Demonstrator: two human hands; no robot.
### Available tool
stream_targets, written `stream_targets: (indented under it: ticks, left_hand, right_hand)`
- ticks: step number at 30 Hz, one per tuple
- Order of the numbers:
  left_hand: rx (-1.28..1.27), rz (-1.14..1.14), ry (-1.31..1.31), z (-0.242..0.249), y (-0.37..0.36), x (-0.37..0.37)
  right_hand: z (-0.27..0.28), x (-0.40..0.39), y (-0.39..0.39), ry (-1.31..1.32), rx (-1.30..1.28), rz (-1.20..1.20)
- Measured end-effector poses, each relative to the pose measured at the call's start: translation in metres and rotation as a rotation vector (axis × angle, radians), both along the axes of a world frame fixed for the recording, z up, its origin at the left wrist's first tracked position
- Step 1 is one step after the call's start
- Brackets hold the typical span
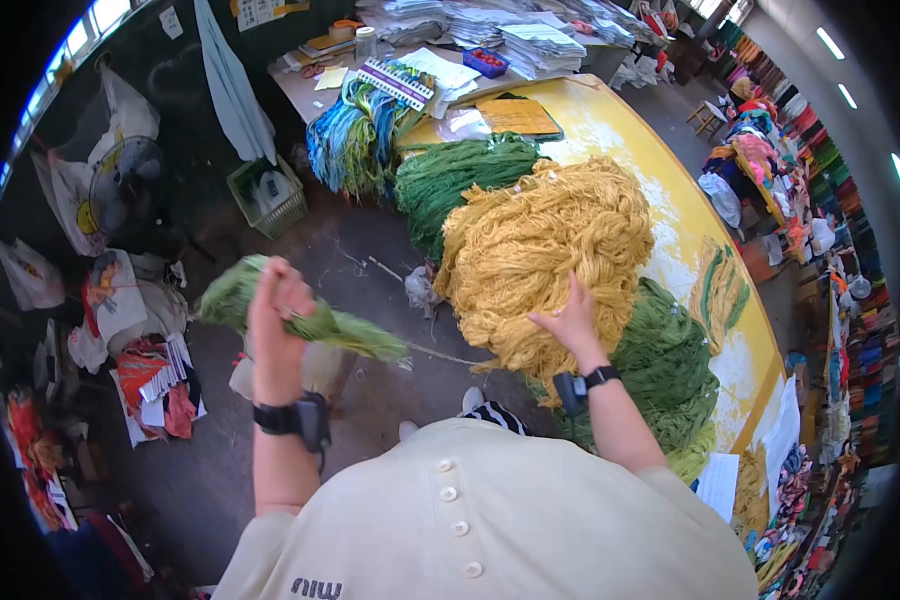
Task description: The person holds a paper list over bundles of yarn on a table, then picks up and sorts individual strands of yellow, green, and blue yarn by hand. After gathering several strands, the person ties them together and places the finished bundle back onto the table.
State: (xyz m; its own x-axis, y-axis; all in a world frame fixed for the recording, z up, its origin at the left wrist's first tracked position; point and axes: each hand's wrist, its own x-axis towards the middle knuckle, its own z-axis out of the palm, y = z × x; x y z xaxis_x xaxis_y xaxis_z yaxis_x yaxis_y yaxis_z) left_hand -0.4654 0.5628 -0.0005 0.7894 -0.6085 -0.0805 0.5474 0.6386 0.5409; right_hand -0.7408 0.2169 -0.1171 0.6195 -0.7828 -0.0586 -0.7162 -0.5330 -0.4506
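My left hand [282, 305] is closed around a light green skein of yarn [355, 335], held out over the floor with both ends sticking out of the fist. My right hand [570, 325] lies with its fingers spread against a big heap of golden-yellow yarn [545, 250]. Dark green yarn [460, 175] is piled behind the yellow heap. A mid-green pile of yarn [670, 365] lies on its near right side, beside my right forearm.
The yellow tabletop [660, 170] holds a small yellow-and-green skein [720, 290] and a bundle of blue-green threads [355, 135] with a sample card. Paper stacks [540, 50] stand at the back. Left are a green crate [268, 195] and a fan [125, 180].
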Motion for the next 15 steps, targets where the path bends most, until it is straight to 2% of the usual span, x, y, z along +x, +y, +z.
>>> stream_targets:
  ticks: [1,2,3,5,7,9,11,13,15]
  left_hand:
    - [0.038,-0.066,0.032,-0.01,-0.011,-0.004]
    - [0.101,-0.073,0.082,-0.017,-0.022,-0.008]
    - [0.106,-0.076,0.074,-0.025,-0.027,-0.008]
    - [0.212,-0.077,0.118,-0.035,-0.037,0.0]
    - [0.252,-0.068,0.126,-0.035,-0.045,0.017]
    - [0.28,-0.053,0.145,-0.04,-0.052,0.031]
    - [0.303,-0.06,0.12,-0.043,-0.065,0.053]
    - [0.343,-0.031,0.119,-0.041,-0.089,0.07]
    - [0.381,-0.022,0.203,-0.049,-0.111,0.079]
  right_hand:
    - [-0.01,0.018,-0.002,0.121,-0.05,-0.061]
    - [0.0,0.04,0.007,0.214,0.105,-0.175]
    - [-0.014,0.046,-0.008,0.206,0.11,-0.178]
    - [-0.072,0.058,-0.053,0.406,0.173,-0.235]
    - [-0.114,0.06,-0.109,0.455,0.224,-0.238]
    - [-0.102,0.059,-0.143,0.288,0.323,-0.279]
    - [-0.175,0.048,-0.21,-0.058,0.289,-0.186]
    - [-0.154,0.056,-0.257,0.044,0.235,-0.091]
    - [-0.147,0.052,-0.302,0.298,0.143,-0.053]
